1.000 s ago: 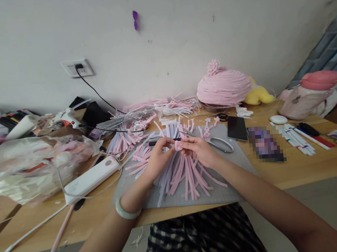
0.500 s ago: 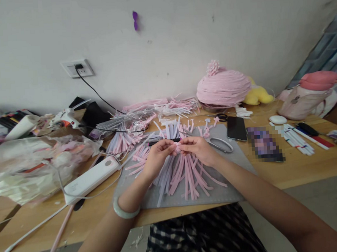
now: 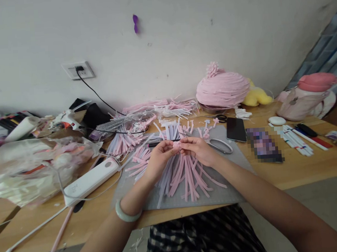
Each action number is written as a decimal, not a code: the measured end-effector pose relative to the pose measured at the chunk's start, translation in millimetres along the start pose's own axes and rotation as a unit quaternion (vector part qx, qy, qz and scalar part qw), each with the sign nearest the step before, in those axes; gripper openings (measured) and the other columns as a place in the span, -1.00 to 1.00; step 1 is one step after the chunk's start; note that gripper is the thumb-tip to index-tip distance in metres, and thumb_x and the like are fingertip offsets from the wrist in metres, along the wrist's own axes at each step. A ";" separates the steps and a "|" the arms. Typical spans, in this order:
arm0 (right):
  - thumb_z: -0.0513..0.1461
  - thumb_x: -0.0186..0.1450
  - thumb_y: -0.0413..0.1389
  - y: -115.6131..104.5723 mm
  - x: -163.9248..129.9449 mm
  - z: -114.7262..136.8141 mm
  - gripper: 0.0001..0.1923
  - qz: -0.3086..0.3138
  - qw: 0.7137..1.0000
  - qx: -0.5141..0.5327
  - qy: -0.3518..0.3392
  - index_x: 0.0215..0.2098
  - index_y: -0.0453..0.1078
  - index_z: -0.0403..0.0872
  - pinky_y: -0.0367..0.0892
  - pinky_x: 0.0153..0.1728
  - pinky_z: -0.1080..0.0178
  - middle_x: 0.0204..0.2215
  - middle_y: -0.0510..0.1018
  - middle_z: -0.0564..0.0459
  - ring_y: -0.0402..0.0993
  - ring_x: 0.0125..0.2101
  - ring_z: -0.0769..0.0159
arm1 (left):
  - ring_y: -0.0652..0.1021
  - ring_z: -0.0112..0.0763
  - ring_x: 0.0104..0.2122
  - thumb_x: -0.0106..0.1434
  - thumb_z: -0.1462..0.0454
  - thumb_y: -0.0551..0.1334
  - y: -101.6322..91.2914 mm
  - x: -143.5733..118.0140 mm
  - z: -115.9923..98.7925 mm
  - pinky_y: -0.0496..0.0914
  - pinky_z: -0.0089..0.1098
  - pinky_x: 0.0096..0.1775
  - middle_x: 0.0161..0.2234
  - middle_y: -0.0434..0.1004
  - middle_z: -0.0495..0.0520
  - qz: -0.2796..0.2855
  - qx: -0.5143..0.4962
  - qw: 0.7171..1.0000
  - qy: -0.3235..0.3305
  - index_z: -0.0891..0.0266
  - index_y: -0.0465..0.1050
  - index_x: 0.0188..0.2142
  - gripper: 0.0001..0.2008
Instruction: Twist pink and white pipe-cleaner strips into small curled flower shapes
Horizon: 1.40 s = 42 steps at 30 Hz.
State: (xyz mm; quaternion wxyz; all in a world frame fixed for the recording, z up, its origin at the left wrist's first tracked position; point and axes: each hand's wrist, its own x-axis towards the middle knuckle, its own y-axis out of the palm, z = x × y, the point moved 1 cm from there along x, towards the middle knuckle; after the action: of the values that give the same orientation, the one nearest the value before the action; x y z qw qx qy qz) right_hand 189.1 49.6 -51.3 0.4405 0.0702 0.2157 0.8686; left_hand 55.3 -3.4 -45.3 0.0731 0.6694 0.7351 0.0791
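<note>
Between my fingertips is a small pink fuzzy piece [image 3: 176, 145], bent from pipe cleaner. My left hand [image 3: 162, 153] pinches it from the left, and my right hand [image 3: 197, 149] from the right; the fingers cover much of its shape. Below my hands, pink pipe cleaners [image 3: 190, 181] fan out over a grey mat [image 3: 218, 193]. Pale lilac pipe cleaners [image 3: 165, 179] lie beside them. A dark pen [image 3: 153, 144] rests behind my left fingers. Silver-handled scissors [image 3: 225, 147] lie to the right of my right hand. Small finished-looking pink pieces [image 3: 206, 134] sit at the mat's back.
A white power strip [image 3: 89, 180] and a plastic bag [image 3: 22, 169] fill the left side. At the back stands a big pink coil [image 3: 222, 88]. To the right lie a phone [image 3: 236, 129], several markers [image 3: 296, 139] and a pink-lidded jug [image 3: 308, 94].
My fingers have shifted slightly around the small pink piece, which shows a little more now. Both hands stay in the same place, and the view has tilted very slightly.
</note>
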 end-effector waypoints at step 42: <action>-0.13 -0.07 0.25 8.8 -6.3 -6.0 -0.75 -0.041 0.999 -0.023 -0.010 -0.53 0.40 -0.15 0.21 -0.54 0.37 -0.63 0.44 0.13 0.32 -0.62 0.50 | 0.39 -0.53 -0.52 0.10 0.20 0.18 -1.1 0.6 0.2 0.27 -0.47 -0.37 -0.56 0.39 -0.06 -0.004 0.060 0.997 0.053 0.30 0.35 -0.47 -0.83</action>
State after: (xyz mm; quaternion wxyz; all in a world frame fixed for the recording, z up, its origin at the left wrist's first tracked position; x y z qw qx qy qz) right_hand 184.5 38.1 -52.4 0.4792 0.0600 0.1944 0.8538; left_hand 54.2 -3.0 -45.8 -0.0055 0.6643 0.7442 0.0701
